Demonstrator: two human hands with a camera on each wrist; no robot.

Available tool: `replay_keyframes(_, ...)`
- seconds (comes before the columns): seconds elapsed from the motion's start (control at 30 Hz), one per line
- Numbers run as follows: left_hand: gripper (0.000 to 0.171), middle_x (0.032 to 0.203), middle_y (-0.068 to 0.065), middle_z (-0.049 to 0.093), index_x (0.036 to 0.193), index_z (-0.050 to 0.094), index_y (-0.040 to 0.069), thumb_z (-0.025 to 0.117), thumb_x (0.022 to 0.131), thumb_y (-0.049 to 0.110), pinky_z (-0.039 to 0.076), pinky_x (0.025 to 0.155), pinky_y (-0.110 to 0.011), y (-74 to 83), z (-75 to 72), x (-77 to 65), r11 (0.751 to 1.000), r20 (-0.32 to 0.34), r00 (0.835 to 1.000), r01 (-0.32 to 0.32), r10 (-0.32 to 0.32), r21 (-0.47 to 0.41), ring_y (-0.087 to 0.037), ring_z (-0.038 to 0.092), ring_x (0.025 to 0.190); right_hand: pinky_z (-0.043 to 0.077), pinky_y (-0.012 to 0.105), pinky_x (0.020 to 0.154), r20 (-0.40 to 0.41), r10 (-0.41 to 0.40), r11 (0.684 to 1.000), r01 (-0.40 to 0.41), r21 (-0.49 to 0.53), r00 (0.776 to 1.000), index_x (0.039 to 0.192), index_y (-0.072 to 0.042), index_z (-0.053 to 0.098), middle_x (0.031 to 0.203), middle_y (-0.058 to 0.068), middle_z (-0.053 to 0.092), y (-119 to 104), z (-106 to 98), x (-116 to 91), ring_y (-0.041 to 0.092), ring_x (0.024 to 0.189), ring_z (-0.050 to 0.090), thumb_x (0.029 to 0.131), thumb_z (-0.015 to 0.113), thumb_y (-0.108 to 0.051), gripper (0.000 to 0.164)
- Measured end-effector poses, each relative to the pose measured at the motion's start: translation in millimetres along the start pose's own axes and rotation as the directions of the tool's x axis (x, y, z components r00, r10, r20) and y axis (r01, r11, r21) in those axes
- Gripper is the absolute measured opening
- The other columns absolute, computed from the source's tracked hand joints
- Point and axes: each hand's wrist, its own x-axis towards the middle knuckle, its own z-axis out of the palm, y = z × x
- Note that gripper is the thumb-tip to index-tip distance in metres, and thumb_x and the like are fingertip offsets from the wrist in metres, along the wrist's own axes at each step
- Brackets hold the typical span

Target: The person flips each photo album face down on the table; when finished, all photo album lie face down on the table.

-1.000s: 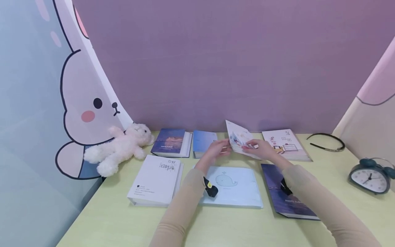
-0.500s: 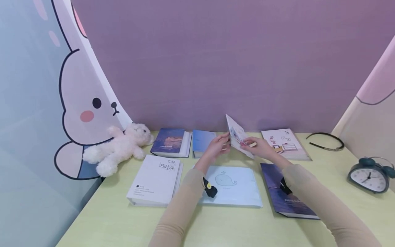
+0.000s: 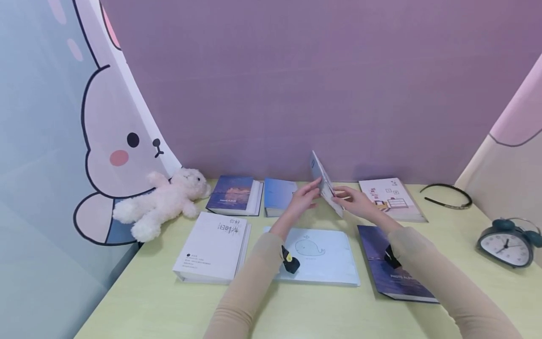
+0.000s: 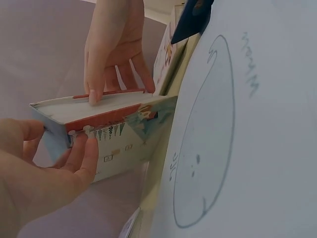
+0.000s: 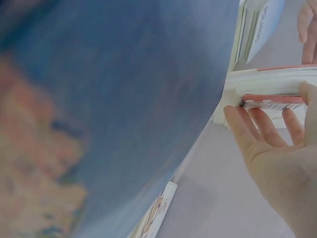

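Both hands hold a thick photo album point(image 3: 322, 175) with an illustrated cover, tilted up above the back of the table. My left hand point(image 3: 301, 198) grips its left side; in the left wrist view, the thumb and fingers point(image 4: 89, 156) pinch the blue-white end. On the opposite side my right hand point(image 3: 357, 203) holds it, thumb on the page edges and the other fingers behind, partly hidden. White pages show between the red-edged covers. Below the hands lies a pale blue whale album point(image 3: 334, 266). A purple photo album point(image 3: 378, 268) lies under the right forearm.
A white album point(image 3: 213, 247) lies left of the whale one. Along the back are a dark photo album point(image 3: 230, 194), a blue album point(image 3: 279, 195) and an illustrated album point(image 3: 395, 207). A plush toy point(image 3: 169, 200) sits left; a headband point(image 3: 449, 205) and alarm clock point(image 3: 506, 247) are right.
The held album has risen slightly and turned, its cover swinging away so that it stands nearly edge-on. My left hand has moved slightly right and up along with it.
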Motion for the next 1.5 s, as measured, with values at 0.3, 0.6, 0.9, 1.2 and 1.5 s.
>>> replay_keyframes(0.3,0.036,0.146,-0.001,0.042,0.134,0.052,0.030,0.050,0.098,0.026,0.045,0.101,-0.045,1.8,6.0,-1.7,0.996,0.022,0.997,-0.070,0.068,0.055,-0.025,0.051,0.125,0.053,0.045,0.089,0.035,0.033,0.991,-0.038,0.131,0.999,0.144,0.001,0.029,0.134,0.032,0.045,4,-1,1,0.044,0.121,0.048,0.097,0.051,-0.031,0.061)
replay_keyframes(0.6,0.043,0.147,-0.004,0.040,0.140,0.044,0.026,0.050,0.098,0.022,0.049,0.097,-0.039,6.2,9.2,-2.9,0.992,-0.025,0.998,-0.048,0.052,0.120,-0.026,0.053,0.122,0.047,0.052,0.095,0.076,0.006,0.963,-0.026,0.268,0.997,0.151,-0.012,0.014,0.144,0.032,0.033,-2,0,3,0.047,0.124,0.043,0.098,0.049,-0.030,0.066)
replay_keyframes(0.9,0.043,0.148,-0.005,0.038,0.139,0.046,0.028,0.052,0.096,0.024,0.049,0.096,-0.038,1.7,7.9,0.7,0.989,-0.038,0.999,-0.033,0.039,0.145,-0.031,0.054,0.120,0.041,0.056,0.100,0.045,0.074,0.967,-0.083,0.243,0.996,0.147,0.000,0.018,0.145,0.031,0.030,-8,2,4,0.047,0.128,0.038,0.099,0.034,-0.048,0.069)
replay_keyframes(1.2,0.042,0.148,-0.005,0.038,0.138,0.047,0.031,0.052,0.096,0.025,0.049,0.096,-0.039,-3.0,12.5,0.3,0.987,-0.026,0.999,-0.035,0.040,0.160,-0.031,0.054,0.120,0.046,0.051,0.096,0.030,0.158,0.947,-0.160,0.278,0.987,0.148,0.003,0.012,0.143,0.033,0.030,-6,1,4,0.048,0.124,0.043,0.097,0.016,-0.059,0.080)
replay_keyframes(1.5,0.043,0.147,-0.001,0.041,0.138,0.047,0.024,0.053,0.096,0.028,0.051,0.093,-0.037,-5.1,15.2,2.2,0.988,-0.014,0.999,-0.050,0.053,0.143,-0.027,0.054,0.120,0.049,0.048,0.094,-0.197,0.077,0.976,-0.033,0.217,0.977,0.146,-0.006,0.028,0.144,0.024,0.037,-6,-2,3,0.040,0.127,0.043,0.099,0.037,-0.046,0.062)
